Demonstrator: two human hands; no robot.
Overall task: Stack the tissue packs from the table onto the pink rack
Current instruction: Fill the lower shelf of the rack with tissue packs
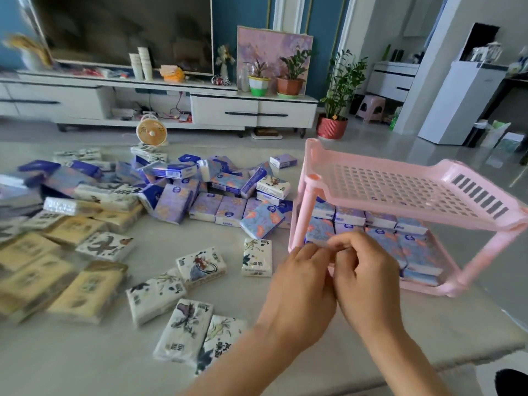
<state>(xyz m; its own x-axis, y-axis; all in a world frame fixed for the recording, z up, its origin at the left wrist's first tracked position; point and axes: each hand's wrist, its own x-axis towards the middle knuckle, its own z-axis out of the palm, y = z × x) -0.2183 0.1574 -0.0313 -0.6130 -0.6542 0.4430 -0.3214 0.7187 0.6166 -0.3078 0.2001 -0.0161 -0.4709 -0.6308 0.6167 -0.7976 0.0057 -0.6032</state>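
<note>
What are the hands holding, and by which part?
Cannot tell: left hand and right hand pinch fingertips together by the lower shelf of the pink rack; anything between them is blurred.

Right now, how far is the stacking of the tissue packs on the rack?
Done: the rack's lower shelf holds rows of purple packs. In hand: the left hand and right hand meet at its front corner; whether they hold a pack is unclear. Left: the top shelf is bare, and many loose packs lie on the table.
</note>
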